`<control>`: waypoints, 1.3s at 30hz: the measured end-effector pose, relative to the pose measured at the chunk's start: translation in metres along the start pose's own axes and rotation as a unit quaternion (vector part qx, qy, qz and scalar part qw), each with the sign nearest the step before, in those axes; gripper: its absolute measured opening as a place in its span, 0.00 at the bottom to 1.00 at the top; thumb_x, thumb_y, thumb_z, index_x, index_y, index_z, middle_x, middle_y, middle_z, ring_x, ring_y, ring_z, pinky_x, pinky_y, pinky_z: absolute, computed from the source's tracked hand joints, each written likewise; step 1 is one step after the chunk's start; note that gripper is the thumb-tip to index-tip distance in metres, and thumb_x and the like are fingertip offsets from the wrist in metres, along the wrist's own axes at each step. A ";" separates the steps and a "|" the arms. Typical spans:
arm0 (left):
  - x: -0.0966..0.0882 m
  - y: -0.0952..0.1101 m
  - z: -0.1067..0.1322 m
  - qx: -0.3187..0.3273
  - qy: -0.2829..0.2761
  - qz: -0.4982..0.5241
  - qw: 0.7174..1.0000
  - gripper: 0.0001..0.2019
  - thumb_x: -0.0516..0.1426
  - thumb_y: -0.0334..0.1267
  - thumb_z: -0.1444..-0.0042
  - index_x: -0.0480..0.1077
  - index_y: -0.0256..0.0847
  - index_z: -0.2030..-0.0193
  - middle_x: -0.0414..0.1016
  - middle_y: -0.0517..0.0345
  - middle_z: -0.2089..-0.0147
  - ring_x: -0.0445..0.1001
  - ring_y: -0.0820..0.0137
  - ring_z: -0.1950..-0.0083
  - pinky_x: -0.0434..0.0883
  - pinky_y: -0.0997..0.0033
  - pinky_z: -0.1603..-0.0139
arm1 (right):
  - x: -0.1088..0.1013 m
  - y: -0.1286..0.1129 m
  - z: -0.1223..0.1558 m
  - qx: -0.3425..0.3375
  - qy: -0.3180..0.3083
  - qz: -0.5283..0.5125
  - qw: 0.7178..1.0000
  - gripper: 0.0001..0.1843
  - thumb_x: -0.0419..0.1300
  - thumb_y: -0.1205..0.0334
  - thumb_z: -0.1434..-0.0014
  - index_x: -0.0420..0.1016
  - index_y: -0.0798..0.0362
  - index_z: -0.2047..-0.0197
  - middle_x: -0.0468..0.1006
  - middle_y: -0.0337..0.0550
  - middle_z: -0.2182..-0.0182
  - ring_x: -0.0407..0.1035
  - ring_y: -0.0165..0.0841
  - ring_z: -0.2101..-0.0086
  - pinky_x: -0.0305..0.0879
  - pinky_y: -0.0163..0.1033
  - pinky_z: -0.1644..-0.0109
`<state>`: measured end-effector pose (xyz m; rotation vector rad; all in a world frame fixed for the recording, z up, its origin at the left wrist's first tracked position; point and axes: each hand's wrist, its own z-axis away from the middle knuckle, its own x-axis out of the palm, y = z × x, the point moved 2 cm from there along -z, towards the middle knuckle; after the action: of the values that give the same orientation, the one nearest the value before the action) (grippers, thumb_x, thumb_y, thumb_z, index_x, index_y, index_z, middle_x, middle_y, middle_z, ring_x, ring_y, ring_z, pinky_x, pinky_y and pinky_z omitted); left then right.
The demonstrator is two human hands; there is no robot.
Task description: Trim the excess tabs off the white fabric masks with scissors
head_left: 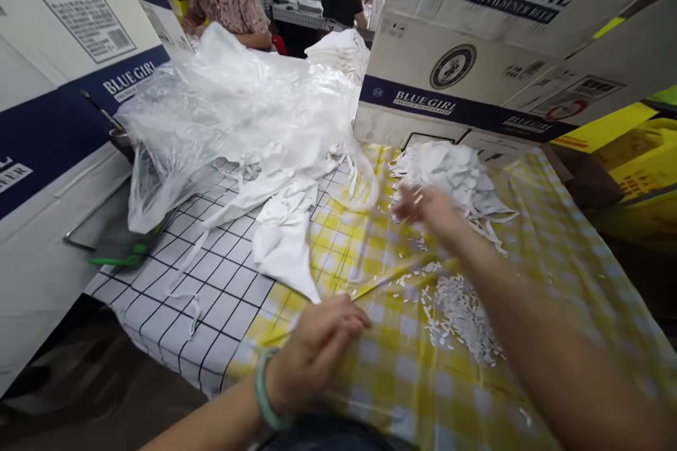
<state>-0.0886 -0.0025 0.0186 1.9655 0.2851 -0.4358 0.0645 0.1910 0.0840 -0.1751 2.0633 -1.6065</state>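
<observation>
My left hand (317, 349) rests near the front of the yellow checked tablecloth (555, 239), its fingers curled together at the tip of a white face mask (283, 239) that lies in front of it. My right hand (428, 208) reaches out over the cloth toward a pile of white masks (455, 176); it is blurred by motion and its fingers do not show clearly. A heap of small white trimmings (465, 313) lies on the cloth between my arms. A green bangle (263, 391) is on my left wrist.
A big clear plastic bag (233, 106) with more masks lies at the back left. Blue Girl cardboard boxes stand at the left (58, 84) and right (486, 35). A black-and-white grid cloth (211, 282) covers the left. A phone (116, 246) lies at the left edge. Other people sit behind.
</observation>
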 end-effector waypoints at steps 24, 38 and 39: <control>0.007 0.030 0.013 -0.330 0.046 0.449 0.829 0.15 0.58 0.49 0.38 0.76 0.37 0.61 0.69 0.59 0.74 0.59 0.79 0.76 0.57 0.79 0.78 | 0.073 0.022 0.118 0.016 -0.096 -0.148 0.984 0.16 0.68 0.60 0.47 0.62 0.50 0.73 0.77 0.44 0.57 0.67 0.38 0.45 0.61 0.47 0.40; -0.010 0.047 0.001 -0.126 0.051 0.177 0.975 0.13 0.53 0.39 0.34 0.78 0.42 0.63 0.70 0.48 0.55 0.65 0.60 0.42 0.65 0.61 0.41 | 0.092 0.015 0.157 0.164 0.008 -0.282 0.945 0.22 0.69 0.51 0.49 0.57 0.49 0.72 0.68 0.35 0.71 0.64 0.28 0.69 0.63 0.35 0.63; -0.002 0.044 -0.002 -0.126 0.052 0.199 0.970 0.13 0.53 0.38 0.33 0.77 0.41 0.65 0.70 0.49 0.55 0.65 0.60 0.42 0.66 0.61 0.41 | 0.098 0.019 0.163 0.184 -0.003 -0.286 0.940 0.22 0.68 0.48 0.49 0.58 0.49 0.71 0.67 0.35 0.72 0.63 0.28 0.70 0.63 0.35 0.64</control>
<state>-0.0734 -0.0185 0.0565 1.7411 0.0054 -0.0317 0.0608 0.0154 0.0085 -0.6936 1.7481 -2.2954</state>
